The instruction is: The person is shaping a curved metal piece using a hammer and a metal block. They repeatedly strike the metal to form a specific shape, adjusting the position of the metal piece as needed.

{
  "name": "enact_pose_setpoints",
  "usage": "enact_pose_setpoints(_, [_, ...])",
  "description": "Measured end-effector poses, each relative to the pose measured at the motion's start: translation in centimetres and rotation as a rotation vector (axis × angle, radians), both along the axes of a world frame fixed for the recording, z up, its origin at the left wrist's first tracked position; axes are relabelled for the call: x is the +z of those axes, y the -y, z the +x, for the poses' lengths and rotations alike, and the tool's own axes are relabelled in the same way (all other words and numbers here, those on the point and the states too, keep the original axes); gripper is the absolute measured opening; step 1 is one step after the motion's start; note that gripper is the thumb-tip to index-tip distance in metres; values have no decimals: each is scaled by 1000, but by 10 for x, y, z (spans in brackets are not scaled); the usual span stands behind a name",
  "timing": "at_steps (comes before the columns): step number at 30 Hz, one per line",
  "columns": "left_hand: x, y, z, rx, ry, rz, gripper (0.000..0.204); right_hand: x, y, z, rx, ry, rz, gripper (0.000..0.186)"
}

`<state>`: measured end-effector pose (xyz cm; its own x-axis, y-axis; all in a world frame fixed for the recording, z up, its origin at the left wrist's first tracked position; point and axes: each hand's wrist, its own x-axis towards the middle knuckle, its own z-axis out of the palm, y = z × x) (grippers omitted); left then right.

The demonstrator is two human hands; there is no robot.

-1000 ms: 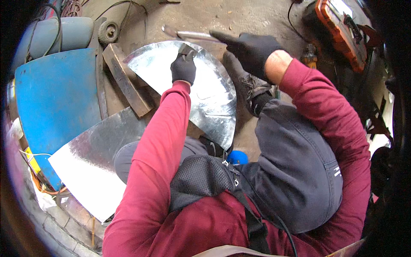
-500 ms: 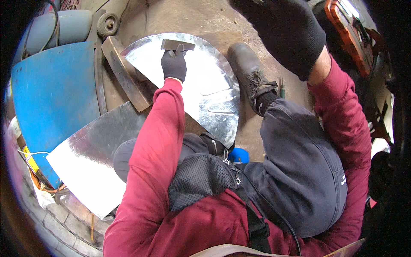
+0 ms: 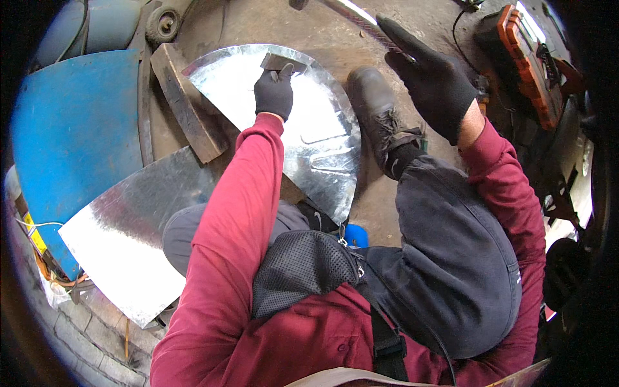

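My left hand point(image 3: 275, 90), in a black glove, grips a small flat grey metal plate point(image 3: 284, 63) by its near edge. The plate rests near the far edge of a shiny half-round metal sheet point(image 3: 258, 103), which has grooves pressed into its right side. To the right, my black-gloved right hand point(image 3: 438, 87) is raised beside the boot. A long, narrow tool shaft point(image 3: 361, 18), pale with a reddish edge, runs between its thumb and fingers. The tool's far end is cut off at the top of the picture.
A dark boot point(image 3: 374, 97) stands against the sheet's right side. Another metal sheet point(image 3: 142, 226) lies by my left knee. Left of the wooden block point(image 3: 187, 106) is a blue curved panel point(image 3: 77, 129). An orange-and-black case point(image 3: 525, 71) sits at the far right.
My right hand has come down, bringing the tool shaft into view. The left hand and its plate appear slightly farther right, the plate more tilted; the whole view has shifted a little.
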<state>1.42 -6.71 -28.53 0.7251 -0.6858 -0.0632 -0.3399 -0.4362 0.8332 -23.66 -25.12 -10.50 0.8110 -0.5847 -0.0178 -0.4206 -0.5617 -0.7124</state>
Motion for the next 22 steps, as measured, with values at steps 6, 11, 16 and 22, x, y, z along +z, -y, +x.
enact_pose_setpoints(6, [4, 3, -10, -69, 164, 273, 41, 23, 5, 10, 120, 121, -45, 57])
enact_pose_setpoints(11, [11, 12, -12, -109, 220, 314, 38, 32, -7, 19, 183, 221, -189, 58])
enact_pose_setpoints(16, [16, 18, -9, -209, 215, 390, 44, -7, 3, 11, 169, -357, -67, 58])
enact_pose_setpoints(22, [14, 18, 16, -423, 118, 535, 44, -46, 21, -50, -133, -430, -63, 53])
